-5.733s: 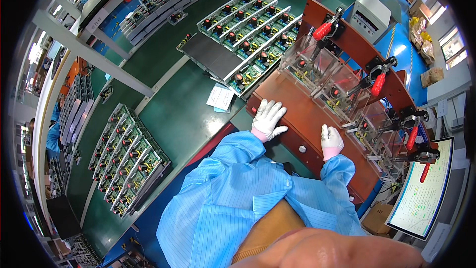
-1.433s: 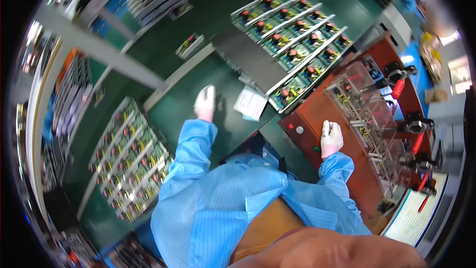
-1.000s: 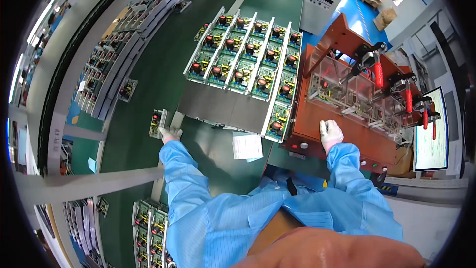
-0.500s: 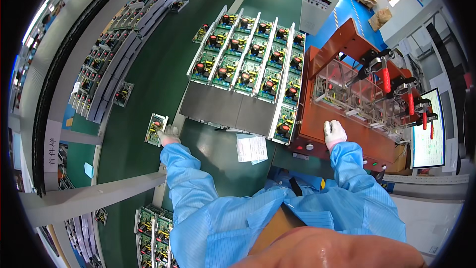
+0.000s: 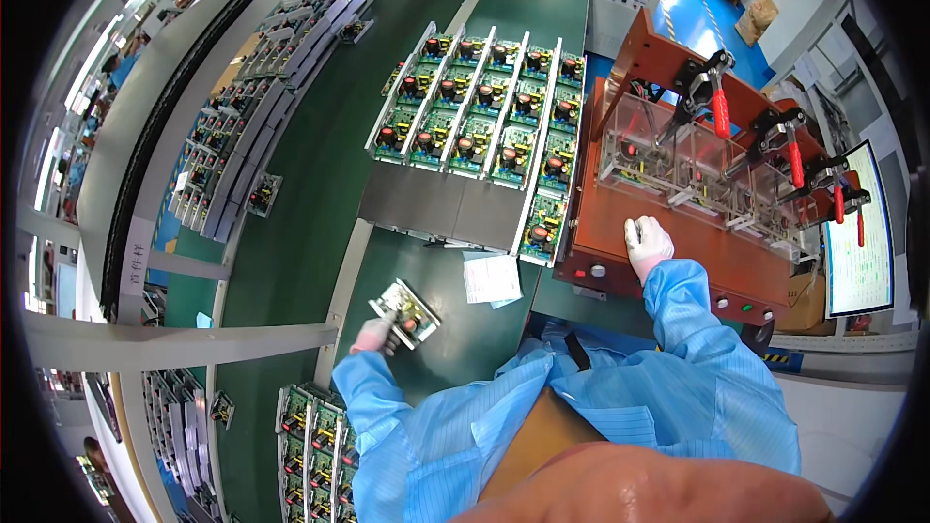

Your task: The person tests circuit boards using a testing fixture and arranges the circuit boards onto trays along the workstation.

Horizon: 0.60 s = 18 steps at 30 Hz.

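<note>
My left hand (image 5: 376, 333), in a pale glove, grips one end of a circuit board (image 5: 411, 316) set in a metal bracket. The board is tilted and sits over the green table in front of me. My gloved right hand (image 5: 647, 246) rests on the front of a red-brown test fixture (image 5: 668, 232), its fingers bent, with nothing visible in them. Clear plastic housings (image 5: 678, 163) and toggle clamps with red handles (image 5: 720, 114) top the fixture. Left of it stand rows of similar boards (image 5: 475, 107) on metal rails.
A dark grey panel (image 5: 441, 201) lies before the board rows, with a white paper slip (image 5: 492, 279) near it. A green conveyor belt (image 5: 281, 261) runs along my left, crossed by a grey bar (image 5: 194, 344). More boards (image 5: 312, 446) stand at lower left. A monitor (image 5: 860, 232) is at far right.
My left hand has carried the circuit board from the belt side rightward and nearer to me, turning it. The right hand stays on the fixture. The whole view has shifted slightly.
</note>
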Each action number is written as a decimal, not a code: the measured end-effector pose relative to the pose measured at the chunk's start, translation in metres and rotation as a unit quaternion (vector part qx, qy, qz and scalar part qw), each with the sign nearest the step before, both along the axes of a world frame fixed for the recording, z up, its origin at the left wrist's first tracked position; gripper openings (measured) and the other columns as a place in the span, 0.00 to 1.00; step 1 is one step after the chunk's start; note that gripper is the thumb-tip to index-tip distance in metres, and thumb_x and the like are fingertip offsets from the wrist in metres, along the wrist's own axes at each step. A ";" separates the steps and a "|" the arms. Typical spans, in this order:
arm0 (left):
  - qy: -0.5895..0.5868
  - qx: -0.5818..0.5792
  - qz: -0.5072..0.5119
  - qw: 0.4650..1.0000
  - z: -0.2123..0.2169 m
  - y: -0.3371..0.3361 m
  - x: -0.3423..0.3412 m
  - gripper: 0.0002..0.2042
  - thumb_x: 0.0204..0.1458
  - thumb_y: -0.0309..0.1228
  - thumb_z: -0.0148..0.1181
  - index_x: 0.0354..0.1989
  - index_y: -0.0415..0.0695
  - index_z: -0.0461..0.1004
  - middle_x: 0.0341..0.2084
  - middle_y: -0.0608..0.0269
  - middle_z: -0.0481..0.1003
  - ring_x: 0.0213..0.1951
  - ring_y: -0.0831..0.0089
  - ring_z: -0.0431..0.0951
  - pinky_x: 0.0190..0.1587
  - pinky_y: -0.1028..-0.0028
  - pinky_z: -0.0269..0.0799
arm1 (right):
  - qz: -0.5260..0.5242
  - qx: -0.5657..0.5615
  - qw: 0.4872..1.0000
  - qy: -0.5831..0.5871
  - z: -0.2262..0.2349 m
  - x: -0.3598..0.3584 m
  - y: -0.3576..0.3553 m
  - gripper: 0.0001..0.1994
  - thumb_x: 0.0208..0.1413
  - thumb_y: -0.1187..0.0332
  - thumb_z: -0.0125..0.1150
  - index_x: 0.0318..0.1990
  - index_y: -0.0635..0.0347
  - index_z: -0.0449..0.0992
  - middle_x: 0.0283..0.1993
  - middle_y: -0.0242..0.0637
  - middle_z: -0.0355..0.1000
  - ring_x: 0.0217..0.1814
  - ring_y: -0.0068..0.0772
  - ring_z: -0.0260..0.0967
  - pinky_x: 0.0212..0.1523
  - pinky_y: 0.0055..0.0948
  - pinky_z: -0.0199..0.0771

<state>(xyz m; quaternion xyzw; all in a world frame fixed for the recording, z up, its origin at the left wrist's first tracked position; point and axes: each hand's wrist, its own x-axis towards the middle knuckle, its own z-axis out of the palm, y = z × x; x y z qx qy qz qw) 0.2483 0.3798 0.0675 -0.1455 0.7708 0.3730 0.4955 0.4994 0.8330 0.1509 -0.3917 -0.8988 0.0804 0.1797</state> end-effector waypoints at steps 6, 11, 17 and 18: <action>0.064 -0.064 -0.068 0.994 0.001 0.008 0.020 0.22 0.51 0.48 0.50 0.27 0.36 0.71 0.15 0.57 0.69 0.13 0.69 0.67 0.13 0.75 0.65 | 0.007 -0.021 1.000 -0.002 0.000 0.001 0.001 0.14 0.52 0.57 0.49 0.25 0.58 0.68 0.27 0.40 0.67 0.28 0.49 0.64 0.31 0.39 0.64; 0.073 -0.050 -0.087 0.992 -0.007 0.007 0.016 0.21 0.50 0.48 0.50 0.28 0.38 0.71 0.17 0.57 0.69 0.14 0.69 0.68 0.14 0.71 0.65 | 0.019 -0.026 0.999 -0.001 0.000 0.003 0.002 0.13 0.52 0.57 0.49 0.25 0.58 0.68 0.27 0.40 0.67 0.28 0.49 0.64 0.31 0.40 0.64; 0.094 -0.142 -0.119 0.978 -0.029 0.007 0.009 0.23 0.48 0.49 0.52 0.31 0.36 0.71 0.20 0.55 0.71 0.22 0.63 0.72 0.23 0.64 0.69 | 0.028 0.008 0.999 0.016 -0.009 0.003 0.005 0.13 0.51 0.57 0.50 0.22 0.55 0.66 0.23 0.37 0.65 0.25 0.46 0.64 0.30 0.39 0.64; 0.123 -0.153 -0.144 0.970 -0.032 0.004 0.010 0.23 0.47 0.50 0.52 0.32 0.36 0.71 0.21 0.54 0.72 0.24 0.61 0.73 0.26 0.63 0.70 | 0.031 0.009 0.999 0.019 -0.009 0.002 0.004 0.13 0.51 0.57 0.50 0.22 0.55 0.66 0.23 0.37 0.65 0.25 0.46 0.63 0.30 0.39 0.64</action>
